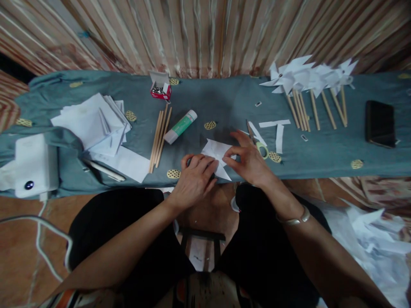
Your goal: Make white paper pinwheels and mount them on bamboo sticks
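A white paper piece with pointed corners (215, 148) lies near the front edge of the cloth-covered table, between my hands. My left hand (198, 173) rests over its left side with bent fingers pressed on the paper. From the right, my right hand (245, 159) pinches the paper near its middle, thumb and index finger together, other fingers raised. Just behind my left hand lies a green and white glue stick (182, 126). Scissors with a green handle (262, 149) are right behind my right hand, beside white paper strips (279, 138).
Wooden sticks (159, 139) and an open red box (161, 91) are left of centre. Farther left are stacked papers (93, 122), a pen (105, 170) and a white device (32, 164). Several paper pinwheels (302, 76) lie back right, near a black phone (380, 124).
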Tool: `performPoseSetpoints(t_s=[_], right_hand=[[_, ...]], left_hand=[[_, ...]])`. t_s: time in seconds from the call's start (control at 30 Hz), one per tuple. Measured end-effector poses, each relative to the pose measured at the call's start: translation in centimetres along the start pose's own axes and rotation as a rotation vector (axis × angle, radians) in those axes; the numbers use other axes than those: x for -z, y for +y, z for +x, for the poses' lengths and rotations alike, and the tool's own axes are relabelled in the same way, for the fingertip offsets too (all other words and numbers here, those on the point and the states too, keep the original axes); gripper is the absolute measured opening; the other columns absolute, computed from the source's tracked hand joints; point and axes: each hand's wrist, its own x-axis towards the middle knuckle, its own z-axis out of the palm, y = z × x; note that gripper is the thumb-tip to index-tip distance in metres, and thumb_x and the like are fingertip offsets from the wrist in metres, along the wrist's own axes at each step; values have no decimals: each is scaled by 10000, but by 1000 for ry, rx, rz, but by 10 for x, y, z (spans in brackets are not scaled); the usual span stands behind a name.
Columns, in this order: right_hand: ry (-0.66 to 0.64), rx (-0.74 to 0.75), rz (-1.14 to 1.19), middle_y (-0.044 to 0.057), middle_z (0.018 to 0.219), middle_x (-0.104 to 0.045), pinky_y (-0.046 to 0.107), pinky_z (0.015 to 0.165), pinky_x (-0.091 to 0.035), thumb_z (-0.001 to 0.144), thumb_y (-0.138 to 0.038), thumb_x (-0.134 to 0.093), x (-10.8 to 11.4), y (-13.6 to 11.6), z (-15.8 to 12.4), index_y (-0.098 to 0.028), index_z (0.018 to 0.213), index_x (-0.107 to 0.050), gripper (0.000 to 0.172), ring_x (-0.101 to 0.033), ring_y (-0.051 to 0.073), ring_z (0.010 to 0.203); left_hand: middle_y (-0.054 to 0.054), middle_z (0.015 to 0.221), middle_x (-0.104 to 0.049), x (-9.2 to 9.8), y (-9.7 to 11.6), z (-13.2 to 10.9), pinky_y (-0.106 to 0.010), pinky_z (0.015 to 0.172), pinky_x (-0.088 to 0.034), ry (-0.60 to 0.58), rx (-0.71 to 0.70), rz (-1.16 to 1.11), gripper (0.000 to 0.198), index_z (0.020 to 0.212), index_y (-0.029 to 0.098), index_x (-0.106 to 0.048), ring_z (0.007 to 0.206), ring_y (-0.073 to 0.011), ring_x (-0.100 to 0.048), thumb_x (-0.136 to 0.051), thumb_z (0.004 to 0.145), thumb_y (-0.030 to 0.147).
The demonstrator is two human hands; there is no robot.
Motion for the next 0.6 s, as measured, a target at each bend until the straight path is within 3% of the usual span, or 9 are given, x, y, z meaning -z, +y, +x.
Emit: performPoseSetpoints(t_s=[0.13, 0.33, 0.53, 0.6], right_hand=[[-16, -6, 41, 85, 1467, -558, 616, 1125, -372, 845, -319, -682, 5, 0, 1, -234, 749, -735, 139, -389, 358, 1456], [80, -12, 184, 109, 1350, -651, 557, 1126, -387, 908, -485, -596, 9, 3, 3, -229, 718, -735, 348, -487, 330, 1390], [199, -10, 226, 105, 1290, -688, 537, 1115, -410, 906, -473, -583, 6, 8, 10, -244, 782, -747, 307, -559, 322, 1324], [203, -10, 223, 116, 1278, -694, 531, 1107, -424, 894, -473, -592, 5, 9, 14, -241, 815, -759, 297, -574, 332, 1308]], left_hand=[[-146, 1287, -630, 1, -1, -2, -494, 1032, -314, 19, 3, -16, 403, 1322, 152, -562, 1202, -317, -504, -558, 949, 305], [-131, 1225, -650, 8, -13, -4, -468, 1017, -309, 139, 0, -86, 459, 1320, 170, -581, 1148, -297, -524, -498, 981, 468], [-148, 1289, -603, 25, -60, -4, -452, 996, -333, 330, 340, 27, 495, 1359, 181, -555, 1203, -335, -497, -538, 952, 462], [-173, 1300, -599, 30, -75, -3, -462, 963, -346, 328, 462, 68, 514, 1353, 145, -556, 1195, -358, -495, -580, 926, 430]])
